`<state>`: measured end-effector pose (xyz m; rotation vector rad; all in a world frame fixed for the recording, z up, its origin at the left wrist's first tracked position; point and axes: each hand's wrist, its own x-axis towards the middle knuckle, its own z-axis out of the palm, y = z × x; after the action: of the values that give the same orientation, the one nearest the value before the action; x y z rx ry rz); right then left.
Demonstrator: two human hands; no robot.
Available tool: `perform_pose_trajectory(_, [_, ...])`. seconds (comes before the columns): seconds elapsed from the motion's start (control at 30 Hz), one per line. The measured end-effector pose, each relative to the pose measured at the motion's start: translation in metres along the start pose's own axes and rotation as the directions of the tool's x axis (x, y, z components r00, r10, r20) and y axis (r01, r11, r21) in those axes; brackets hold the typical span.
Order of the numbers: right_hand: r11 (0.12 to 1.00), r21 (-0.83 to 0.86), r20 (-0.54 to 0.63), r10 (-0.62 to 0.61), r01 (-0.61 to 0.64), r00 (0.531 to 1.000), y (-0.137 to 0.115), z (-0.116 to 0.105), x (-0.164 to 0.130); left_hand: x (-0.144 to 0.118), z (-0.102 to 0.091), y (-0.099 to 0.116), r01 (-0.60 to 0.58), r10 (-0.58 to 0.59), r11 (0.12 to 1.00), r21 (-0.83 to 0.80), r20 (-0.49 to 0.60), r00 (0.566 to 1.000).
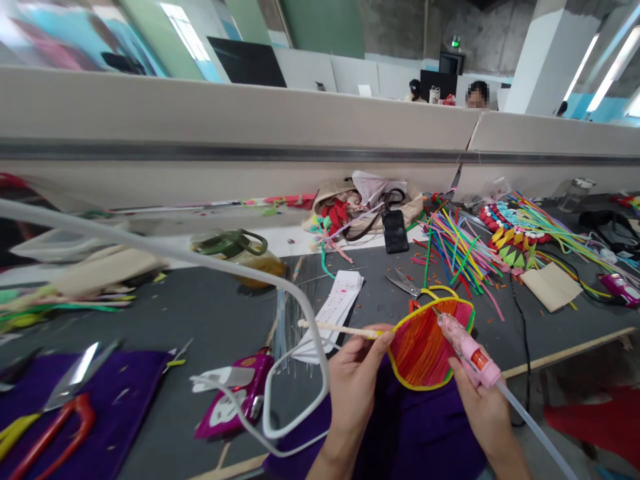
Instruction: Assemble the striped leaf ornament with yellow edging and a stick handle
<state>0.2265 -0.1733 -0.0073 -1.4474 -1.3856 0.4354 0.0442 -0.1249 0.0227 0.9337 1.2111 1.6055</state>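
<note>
My left hand point(356, 380) pinches the pale stick handle point(330, 327) of a fan-shaped piece point(423, 343). That piece is covered with red, orange and pink strands and edged in yellow, with some green on its right side. Closed around a pink hot glue gun point(467, 350), my right hand point(483, 417) sits at the fan's right side. A long translucent glue stick point(535, 430) runs out of the gun's back end. The nozzle is over the fan's upper part; whether it touches I cannot tell. Behind the fan lie scissors point(407, 285) with yellow-orange handles.
A white bent tube point(250, 270) crosses the left foreground. Around it are a magenta packet point(237, 393), a green-lidded jug point(240, 257) and large scissors point(65, 400) on purple cloth. Colourful pipe cleaners point(460, 247), a phone point(395, 231) and a cloth bag point(325, 193) lie farther back.
</note>
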Motion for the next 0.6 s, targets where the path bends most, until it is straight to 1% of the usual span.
perform_pose_trajectory(0.2, [1.000,0.015,0.044,0.017,-0.017,0.999,-0.0068,-0.0055,0.0041,-0.0002,0.0007,0.0013,0.006,-0.006,1.000,-0.025,0.003,1.000])
perform_pose_trajectory(0.4, [0.999,-0.025,0.028,0.041,-0.041,0.999,-0.0029,-0.0062,0.0032,-0.0009,-0.0005,0.0009,0.012,-0.012,1.000,-0.027,0.005,1.000])
perform_pose_trajectory(0.6, [0.999,-0.021,0.014,0.041,-0.041,0.999,-0.0017,-0.0059,0.0034,0.0001,-0.0022,-0.0016,0.023,-0.023,0.999,-0.026,0.004,1.000])
